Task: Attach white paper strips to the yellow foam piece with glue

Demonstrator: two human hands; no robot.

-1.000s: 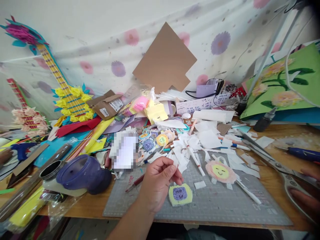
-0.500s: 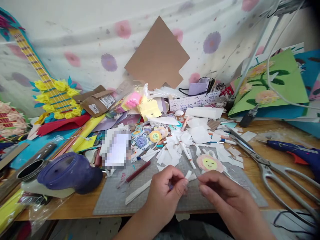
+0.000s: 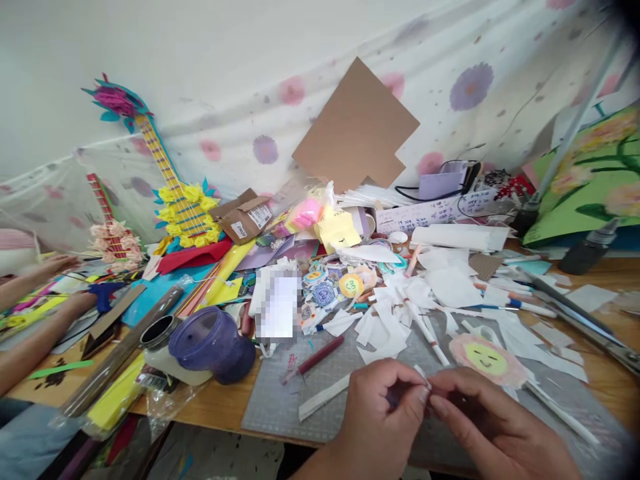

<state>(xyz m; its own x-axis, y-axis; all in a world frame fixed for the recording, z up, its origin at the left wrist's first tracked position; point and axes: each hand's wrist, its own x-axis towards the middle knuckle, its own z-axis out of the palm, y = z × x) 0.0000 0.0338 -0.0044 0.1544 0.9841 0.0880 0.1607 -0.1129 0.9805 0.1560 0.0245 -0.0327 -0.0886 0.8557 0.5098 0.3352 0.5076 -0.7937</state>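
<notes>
Left hand: the left hand (image 3: 380,413), over the near part of the grey cutting mat (image 3: 275,400), pinches the small white piece (image 3: 421,375) between thumb and forefinger, probably to steady it.
Right hand: the right hand (image 3: 505,427), also above the mat, brings thumb and forefinger together against the piece, likely for fine control; how firmly it grips, I cannot tell.
White piece: above the mat, between both sets of fingertips; small, narrow, pale, paper-like, its tip slanting up, the rest hidden by fingers.
White strip: the flat white strip (image 3: 323,399) lies on the mat, left of the hands, perhaps within reach for use.
Smiling flower: the pink-and-yellow flower (image 3: 485,360) lies on the mat's right part, likely aside to leave working room.
Paper scraps: the white scraps (image 3: 387,327) spread over the mat's far edge.
Cardboard: the brown cardboard (image 3: 355,127) stands beyond the mat.
</notes>
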